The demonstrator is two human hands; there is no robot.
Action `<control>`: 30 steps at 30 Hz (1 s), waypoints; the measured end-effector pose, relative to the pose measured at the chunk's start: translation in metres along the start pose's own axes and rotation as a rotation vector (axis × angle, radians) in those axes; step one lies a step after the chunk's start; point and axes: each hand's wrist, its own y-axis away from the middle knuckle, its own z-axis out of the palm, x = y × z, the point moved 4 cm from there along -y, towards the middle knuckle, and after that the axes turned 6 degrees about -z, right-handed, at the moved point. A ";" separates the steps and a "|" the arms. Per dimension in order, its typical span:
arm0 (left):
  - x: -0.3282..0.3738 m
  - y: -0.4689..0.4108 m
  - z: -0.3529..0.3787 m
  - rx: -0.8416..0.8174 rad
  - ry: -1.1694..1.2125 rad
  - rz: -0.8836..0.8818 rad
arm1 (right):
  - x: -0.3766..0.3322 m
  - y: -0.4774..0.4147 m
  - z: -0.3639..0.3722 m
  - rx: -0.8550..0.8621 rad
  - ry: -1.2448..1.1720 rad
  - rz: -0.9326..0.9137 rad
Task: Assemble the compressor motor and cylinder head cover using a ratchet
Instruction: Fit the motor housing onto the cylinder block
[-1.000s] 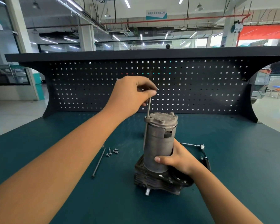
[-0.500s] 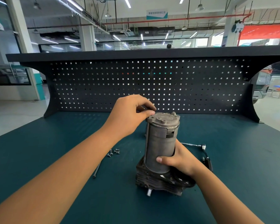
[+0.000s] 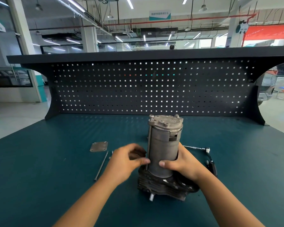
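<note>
Compressor motor (image 3: 162, 149) upright between left hand (image 3: 126, 163) and right hand (image 3: 182, 163), overhead sign (image 3: 159, 15) illegible

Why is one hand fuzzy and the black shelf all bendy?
Head view: the left hand is smeared by motion blur, the motor and right hand look sharp; the wide-angle lens curves the shelf.

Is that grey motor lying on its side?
No, the motor stands upright on the dark finned base, and the right hand grips its lower part.
</note>
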 end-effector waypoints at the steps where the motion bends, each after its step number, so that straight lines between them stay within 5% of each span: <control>1: -0.004 0.000 0.003 0.009 0.003 -0.005 | 0.000 0.000 0.000 0.001 -0.003 -0.002; 30: -0.007 0.008 0.009 0.102 0.057 0.040 | 0.002 0.000 0.000 0.006 -0.009 0.004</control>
